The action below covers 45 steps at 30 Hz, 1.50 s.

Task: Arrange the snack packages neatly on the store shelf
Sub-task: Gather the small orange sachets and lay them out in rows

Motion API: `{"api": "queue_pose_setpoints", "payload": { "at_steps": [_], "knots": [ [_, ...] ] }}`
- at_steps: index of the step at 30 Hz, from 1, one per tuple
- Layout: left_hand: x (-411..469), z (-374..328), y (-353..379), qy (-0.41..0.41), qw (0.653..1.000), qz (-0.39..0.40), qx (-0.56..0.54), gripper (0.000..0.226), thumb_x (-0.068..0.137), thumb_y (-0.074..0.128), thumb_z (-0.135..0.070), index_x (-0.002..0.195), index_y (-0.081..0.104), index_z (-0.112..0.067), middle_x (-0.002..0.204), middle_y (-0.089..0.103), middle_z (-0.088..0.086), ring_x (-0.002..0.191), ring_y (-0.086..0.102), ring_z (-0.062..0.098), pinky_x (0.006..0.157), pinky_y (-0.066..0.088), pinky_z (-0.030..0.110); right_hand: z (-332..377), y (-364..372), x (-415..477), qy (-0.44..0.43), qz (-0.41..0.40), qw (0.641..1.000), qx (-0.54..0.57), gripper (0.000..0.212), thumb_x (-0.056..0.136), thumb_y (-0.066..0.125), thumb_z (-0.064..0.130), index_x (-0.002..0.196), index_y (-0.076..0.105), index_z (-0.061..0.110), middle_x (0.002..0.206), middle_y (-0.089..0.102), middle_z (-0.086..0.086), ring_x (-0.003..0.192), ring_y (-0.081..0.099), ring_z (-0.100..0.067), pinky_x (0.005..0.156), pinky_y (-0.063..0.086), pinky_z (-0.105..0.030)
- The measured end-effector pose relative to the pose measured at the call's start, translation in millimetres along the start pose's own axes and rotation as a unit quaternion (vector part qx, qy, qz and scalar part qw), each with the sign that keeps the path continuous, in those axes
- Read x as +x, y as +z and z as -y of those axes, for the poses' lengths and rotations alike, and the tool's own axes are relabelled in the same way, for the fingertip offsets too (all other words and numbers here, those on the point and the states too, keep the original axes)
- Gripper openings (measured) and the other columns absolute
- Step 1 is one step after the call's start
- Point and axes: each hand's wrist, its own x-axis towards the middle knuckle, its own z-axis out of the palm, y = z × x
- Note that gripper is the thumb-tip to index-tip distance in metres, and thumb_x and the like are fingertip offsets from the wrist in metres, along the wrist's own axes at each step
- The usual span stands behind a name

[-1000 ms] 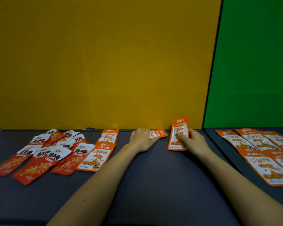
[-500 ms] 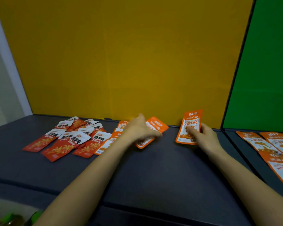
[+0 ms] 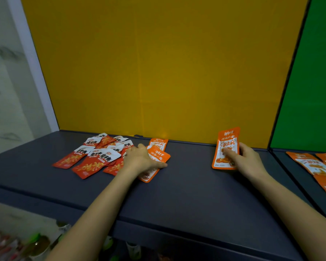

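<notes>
My left hand (image 3: 141,159) lies on top of an orange snack packet (image 3: 158,157) on the dark shelf (image 3: 186,185), thumb along the packet's right edge. Another orange packet (image 3: 158,143) lies just behind it against the yellow back wall. My right hand (image 3: 243,159) holds an orange packet (image 3: 226,146) tilted up near the back right, index finger on its front, the other fingers curled round its right edge. A loose heap of red and white packets (image 3: 94,157) lies left of my left hand.
A yellow back panel (image 3: 158,72) closes the shelf behind. Right of a dark divider (image 3: 273,153) is a green-backed bay with several orange packets (image 3: 316,166). A white frame (image 3: 32,63) bounds the left. Blurred goods (image 3: 36,243) show on a lower shelf.
My left hand has slid its orange packet left, down onto the other orange packets beside the red heap. My right hand stays on its packet. The camera has turned left.
</notes>
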Motion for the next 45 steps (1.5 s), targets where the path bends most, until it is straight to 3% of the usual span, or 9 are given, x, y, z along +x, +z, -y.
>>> {"api": "queue_pose_setpoints", "payload": {
  "at_steps": [6, 10, 16, 21, 28, 33, 39, 42, 45],
  "knots": [
    [5, 1, -6, -0.026, 0.993, 0.050, -0.100, 0.101, 0.061, 0.081, -0.050, 0.138, 0.031, -0.007, 0.141, 0.045, 0.011, 0.127, 0.046, 0.029, 0.098, 0.044, 0.039, -3, -8, -5, 0.009, -0.013, 1.000, 0.013, 0.031, 0.092, 0.057, 0.025, 0.120, 0.058, 0.012, 0.117, 0.066, -0.011, 0.092, 0.065, -0.024, 0.087, 0.050, -0.036],
    [5, 1, -9, -0.034, 0.985, 0.074, -0.151, 0.093, 0.062, 0.084, -0.039, 0.134, 0.035, -0.009, 0.134, 0.051, 0.012, 0.121, 0.052, 0.029, 0.098, 0.047, 0.042, -4, -11, -5, 0.009, -0.019, 1.000, 0.016, 0.031, 0.091, 0.057, 0.025, 0.119, 0.058, 0.012, 0.116, 0.067, -0.011, 0.089, 0.064, -0.022, 0.087, 0.050, -0.036],
    [18, -2, -11, 0.017, 0.982, -0.032, -0.186, 0.084, 0.058, 0.087, -0.036, 0.124, 0.043, -0.009, 0.126, 0.052, 0.011, 0.115, 0.052, 0.029, 0.093, 0.048, 0.041, -4, -11, -3, 0.009, -0.023, 1.000, 0.006, 0.033, 0.091, 0.057, 0.025, 0.121, 0.058, 0.011, 0.117, 0.066, -0.011, 0.097, 0.066, -0.026, 0.089, 0.050, -0.038],
    [52, -9, -15, 0.001, 0.959, -0.032, -0.283, 0.079, 0.052, 0.090, -0.035, 0.116, 0.051, -0.009, 0.119, 0.062, 0.012, 0.105, 0.061, 0.029, 0.092, 0.052, 0.045, -4, -10, -1, 0.009, -0.025, 1.000, -0.004, 0.034, 0.091, 0.057, 0.027, 0.121, 0.057, 0.011, 0.118, 0.066, -0.011, 0.099, 0.066, -0.027, 0.091, 0.051, -0.041],
    [77, -17, 12, 0.000, 0.984, -0.034, -0.176, 0.097, 0.062, 0.081, -0.050, 0.136, 0.038, -0.003, 0.140, 0.038, 0.017, 0.131, 0.037, 0.032, 0.106, 0.035, 0.040, -6, -8, 5, 0.002, -0.022, 0.999, -0.037, 0.030, 0.090, 0.058, 0.029, 0.116, 0.060, 0.013, 0.114, 0.068, -0.010, 0.096, 0.066, -0.024, 0.088, 0.051, -0.038],
    [85, -16, 14, 0.001, 0.987, 0.000, -0.159, 0.097, 0.064, 0.079, -0.050, 0.135, 0.033, -0.002, 0.140, 0.043, 0.015, 0.133, 0.036, 0.032, 0.106, 0.037, 0.042, -7, -6, 7, -0.003, -0.018, 0.999, -0.044, 0.032, 0.090, 0.058, 0.029, 0.117, 0.059, 0.012, 0.112, 0.068, -0.010, 0.094, 0.067, -0.024, 0.086, 0.051, -0.036],
    [86, -15, 11, -0.008, 0.968, 0.038, -0.248, 0.100, 0.052, 0.090, -0.035, 0.131, 0.036, -0.005, 0.130, 0.054, 0.014, 0.118, 0.054, 0.032, 0.098, 0.047, 0.046, -5, -5, 5, -0.008, 0.000, 0.999, -0.052, 0.029, 0.090, 0.059, 0.029, 0.114, 0.059, 0.013, 0.107, 0.068, -0.007, 0.086, 0.066, -0.019, 0.078, 0.051, -0.029],
    [85, -13, 10, 0.002, 0.956, 0.032, -0.291, 0.093, 0.053, 0.091, -0.030, 0.126, 0.038, -0.006, 0.123, 0.056, 0.013, 0.113, 0.056, 0.032, 0.094, 0.049, 0.044, -5, -7, 3, -0.007, 0.008, 0.998, -0.060, 0.025, 0.088, 0.061, 0.030, 0.109, 0.058, 0.016, 0.102, 0.068, -0.004, 0.079, 0.065, -0.011, 0.067, 0.049, -0.020],
    [78, -17, 9, 0.020, 0.933, 0.080, -0.350, 0.073, 0.055, 0.090, -0.026, 0.113, 0.051, -0.005, 0.110, 0.064, 0.012, 0.091, 0.065, 0.027, 0.076, 0.054, 0.038, -4, -8, -2, -0.001, 0.010, 0.999, -0.053, 0.022, 0.086, 0.064, 0.029, 0.102, 0.058, 0.016, 0.096, 0.068, -0.001, 0.075, 0.063, -0.005, 0.063, 0.047, -0.016]
  ]
}}
